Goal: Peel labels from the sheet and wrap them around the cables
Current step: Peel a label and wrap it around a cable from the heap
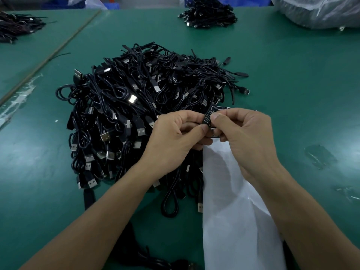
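The black LED CONTROLLER label is getting pinched by both the left hand and right hand, maybe wrapping round a cable, hard to tell. The white label sheet is lying under the right wrist, beside the USB cable pile on the green counter.

It was a factory assembly bench: a wide green mat bore a heap of identical black USB cables, with more piles, blue bins and bagged stock beyond.
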`<state>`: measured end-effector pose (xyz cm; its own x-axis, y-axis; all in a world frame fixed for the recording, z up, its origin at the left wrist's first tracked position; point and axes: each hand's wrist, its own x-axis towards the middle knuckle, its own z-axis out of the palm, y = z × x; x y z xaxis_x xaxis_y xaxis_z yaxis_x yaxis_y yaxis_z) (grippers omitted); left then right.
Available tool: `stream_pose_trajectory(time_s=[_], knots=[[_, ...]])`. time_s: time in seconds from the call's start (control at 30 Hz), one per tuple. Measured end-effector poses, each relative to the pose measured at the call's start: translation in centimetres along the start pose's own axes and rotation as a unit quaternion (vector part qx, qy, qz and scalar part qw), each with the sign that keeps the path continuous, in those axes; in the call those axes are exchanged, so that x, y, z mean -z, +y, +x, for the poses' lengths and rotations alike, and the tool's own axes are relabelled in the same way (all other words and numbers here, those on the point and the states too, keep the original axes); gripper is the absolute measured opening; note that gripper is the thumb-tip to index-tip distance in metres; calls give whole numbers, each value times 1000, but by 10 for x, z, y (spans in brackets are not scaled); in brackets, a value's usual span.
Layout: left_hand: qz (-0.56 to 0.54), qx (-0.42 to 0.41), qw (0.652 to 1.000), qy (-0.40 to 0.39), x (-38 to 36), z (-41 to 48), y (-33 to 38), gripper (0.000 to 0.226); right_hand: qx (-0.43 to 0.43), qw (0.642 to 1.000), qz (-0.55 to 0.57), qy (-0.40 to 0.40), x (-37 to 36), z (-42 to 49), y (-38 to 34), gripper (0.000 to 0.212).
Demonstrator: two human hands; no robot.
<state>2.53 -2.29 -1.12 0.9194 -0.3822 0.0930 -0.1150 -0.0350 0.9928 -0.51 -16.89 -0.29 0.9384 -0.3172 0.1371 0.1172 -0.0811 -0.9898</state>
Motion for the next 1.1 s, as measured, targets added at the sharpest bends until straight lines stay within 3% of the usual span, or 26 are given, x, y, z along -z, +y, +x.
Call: stream_pose_trajectory(time_s=[1.1], knots=[[-7,-6,1000,-10,-1,0,0,13,-2,1000,3,24,-3,-1,2,15]])
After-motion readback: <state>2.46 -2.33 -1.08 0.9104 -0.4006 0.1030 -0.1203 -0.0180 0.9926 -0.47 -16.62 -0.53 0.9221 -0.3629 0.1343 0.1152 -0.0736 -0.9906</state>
